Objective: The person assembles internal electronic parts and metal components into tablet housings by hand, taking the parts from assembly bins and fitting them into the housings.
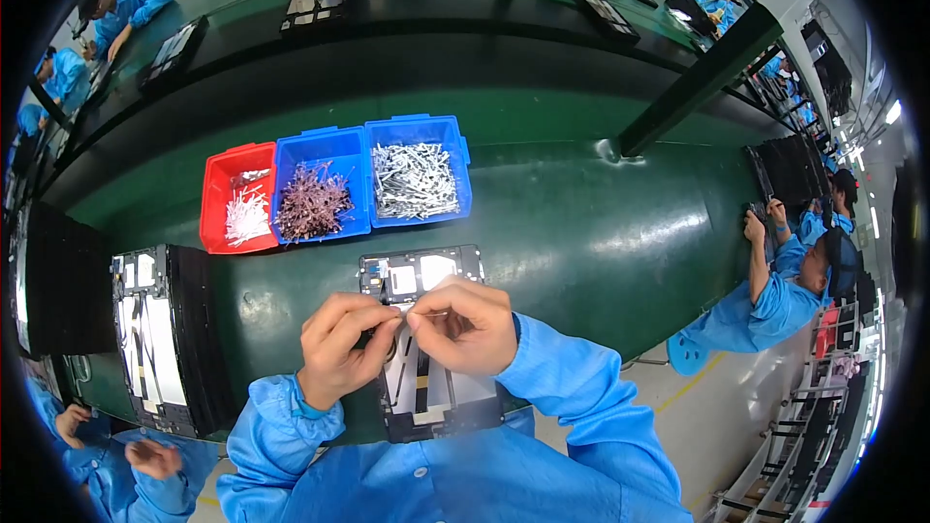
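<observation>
Left hand [344, 344], right hand [470, 329], pinching above device [450, 389], 3 bins [369, 184]

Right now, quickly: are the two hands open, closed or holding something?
Left hand: closed in a pinch; anything held too small to tell.
Right hand: also pinched closed; contents unclear.

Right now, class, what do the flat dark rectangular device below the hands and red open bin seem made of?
Flat dark rectangular device: silvery panels look like smooth metal, given their pale sheen; foil is possible. Red open bin: probably moulded plastic, slightly glossy, from its even colour.
</observation>
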`<state>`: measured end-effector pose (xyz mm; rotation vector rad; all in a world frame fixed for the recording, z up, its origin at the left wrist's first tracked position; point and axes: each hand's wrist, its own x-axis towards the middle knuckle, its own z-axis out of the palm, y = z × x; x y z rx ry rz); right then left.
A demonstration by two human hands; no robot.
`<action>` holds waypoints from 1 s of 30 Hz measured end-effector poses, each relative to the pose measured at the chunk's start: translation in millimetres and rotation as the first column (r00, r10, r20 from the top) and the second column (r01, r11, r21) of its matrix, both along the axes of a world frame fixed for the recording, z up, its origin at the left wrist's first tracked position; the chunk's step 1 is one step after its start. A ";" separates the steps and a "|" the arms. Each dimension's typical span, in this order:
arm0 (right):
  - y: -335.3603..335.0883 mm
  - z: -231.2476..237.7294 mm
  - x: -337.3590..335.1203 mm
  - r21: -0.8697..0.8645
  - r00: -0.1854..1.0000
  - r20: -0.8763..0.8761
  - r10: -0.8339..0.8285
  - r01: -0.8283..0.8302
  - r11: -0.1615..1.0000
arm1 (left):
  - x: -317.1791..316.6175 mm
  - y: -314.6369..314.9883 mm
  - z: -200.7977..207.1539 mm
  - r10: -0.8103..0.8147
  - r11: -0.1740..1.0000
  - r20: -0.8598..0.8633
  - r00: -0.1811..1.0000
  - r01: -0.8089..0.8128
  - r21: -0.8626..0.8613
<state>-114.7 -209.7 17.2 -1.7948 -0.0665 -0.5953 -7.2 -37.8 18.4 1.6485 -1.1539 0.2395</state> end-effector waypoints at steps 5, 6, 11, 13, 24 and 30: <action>0.6 0.9 2.2 0.005 1.000 -0.020 -0.009 0.009 1.000 | 2.5 -1.1 -2.1 0.001 1.000 -0.007 1.000 -0.001 -0.006; 1.3 1.1 4.3 0.005 1.000 0.013 -0.025 0.025 1.000 | 2.7 -1.4 -2.0 0.000 1.000 -0.011 1.000 0.000 -0.008; 2.0 -0.7 5.3 -0.002 0.998 0.051 -0.040 0.040 0.999 | 1.3 -0.1 -1.9 0.002 1.000 -0.034 0.999 -0.003 -0.011; 2.0 -1.9 5.0 -0.020 0.998 0.057 -0.039 0.040 0.999 | 0.8 0.2 -3.1 -0.005 1.000 -0.056 0.998 0.004 -0.017; 1.7 -2.9 5.0 -0.022 0.997 0.076 -0.033 0.035 0.999 | -1.7 -1.5 -3.4 -0.004 0.999 -0.113 0.994 0.000 -0.036; 1.7 -1.4 5.5 -0.029 0.997 0.074 -0.022 0.024 0.999 | -2.6 -0.8 -1.6 0.003 0.999 -0.128 0.992 -0.008 -0.037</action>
